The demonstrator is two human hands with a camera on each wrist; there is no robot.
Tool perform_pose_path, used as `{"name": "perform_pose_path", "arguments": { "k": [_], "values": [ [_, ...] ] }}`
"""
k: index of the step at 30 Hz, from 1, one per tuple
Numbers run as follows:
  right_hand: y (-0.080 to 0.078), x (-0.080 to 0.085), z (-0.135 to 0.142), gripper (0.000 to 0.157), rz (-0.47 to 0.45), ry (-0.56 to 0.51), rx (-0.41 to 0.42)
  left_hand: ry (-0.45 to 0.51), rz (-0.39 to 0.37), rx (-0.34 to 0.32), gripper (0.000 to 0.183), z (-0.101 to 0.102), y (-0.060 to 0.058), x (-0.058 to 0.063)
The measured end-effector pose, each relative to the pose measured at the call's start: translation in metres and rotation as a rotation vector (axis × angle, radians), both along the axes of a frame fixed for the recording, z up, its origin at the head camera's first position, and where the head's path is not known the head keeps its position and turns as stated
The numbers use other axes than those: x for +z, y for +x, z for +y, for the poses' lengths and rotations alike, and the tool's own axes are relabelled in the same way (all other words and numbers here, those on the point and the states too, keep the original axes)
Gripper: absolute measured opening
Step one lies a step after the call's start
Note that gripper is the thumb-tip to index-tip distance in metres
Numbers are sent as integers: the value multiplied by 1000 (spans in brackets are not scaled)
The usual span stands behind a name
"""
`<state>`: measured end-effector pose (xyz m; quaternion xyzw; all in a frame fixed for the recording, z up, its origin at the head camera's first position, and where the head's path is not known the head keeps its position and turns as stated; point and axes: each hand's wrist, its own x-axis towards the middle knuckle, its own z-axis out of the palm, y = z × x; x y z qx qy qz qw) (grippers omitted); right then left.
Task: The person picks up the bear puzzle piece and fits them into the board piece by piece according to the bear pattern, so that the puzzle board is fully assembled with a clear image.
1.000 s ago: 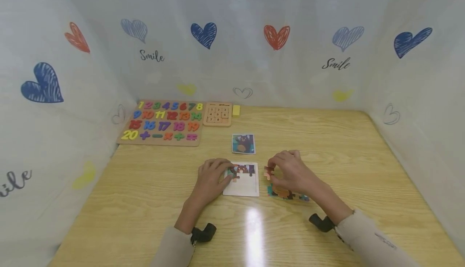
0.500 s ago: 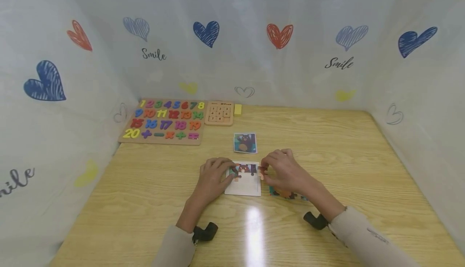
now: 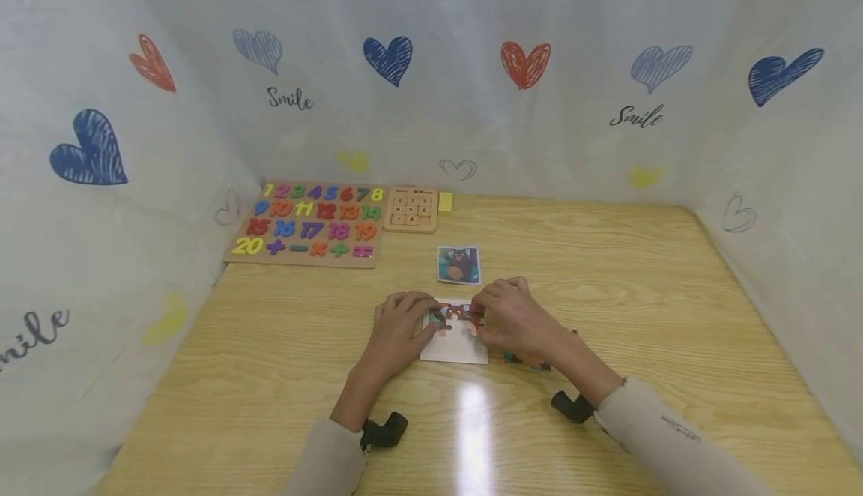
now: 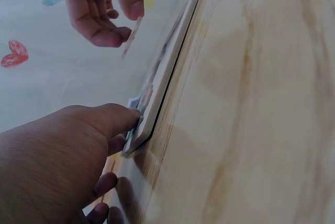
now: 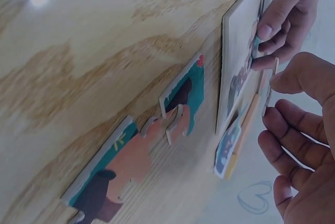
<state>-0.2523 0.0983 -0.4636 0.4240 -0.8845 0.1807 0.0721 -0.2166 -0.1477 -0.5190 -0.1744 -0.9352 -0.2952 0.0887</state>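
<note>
A white puzzle board (image 3: 455, 350) lies on the table in front of me, bear-picture pieces (image 3: 455, 312) set along its top and left. My left hand (image 3: 401, 331) holds the board at its left side, thumb and fingers over the pieces there. Between thumb and fingertips, my right hand (image 3: 515, 320) pinches a thin jigsaw piece (image 5: 270, 89), seen nearly edge-on in the right wrist view. It is raised over the board's upper right. Several loose jigsaw pieces (image 5: 125, 164) with teal and brown parts lie beside the board, partly hidden by my right hand in the head view.
Behind the board lies a bear picture card (image 3: 458, 265). Farther back stand a colourful number board (image 3: 306, 226), a wooden sliding number puzzle (image 3: 410, 210) and a small yellow block (image 3: 446, 201). A white curtain with hearts encloses the wooden table (image 3: 607, 271).
My right hand has moved left with the jigsaw piece, from above the loose pieces to over the board's upper right. My left hand stays at the board's left side.
</note>
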Motion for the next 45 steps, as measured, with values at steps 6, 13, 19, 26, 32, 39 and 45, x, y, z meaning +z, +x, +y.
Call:
{"name": "perform_pose_path", "arguments": {
  "k": [6,13,19,26,32,39,45],
  "values": [
    [1,-1,-5,15,-15,34,-11,-10,-6,-7,29,1,1,-1],
    [0,-3,-13,15,13,40,-9,-5,14,-2,28,0,1,-3],
    [-1,-7,-16,21,-19,71,-15,-12,12,1,28,0,1,-5],
    [-2,-10,-21,18,-29,88,-18,-16,14,-2,28,0,1,-4],
    [-2,-12,-25,19,-21,89,-12,-5,6,-17,28,0,0,-3],
    [-1,-13,-29,18,-23,90,13,-19,20,-8,28,0,-1,-3],
    [-2,-15,-31,14,6,84,15,-19,20,-6,27,-1,-1,-2]
  ]
}}
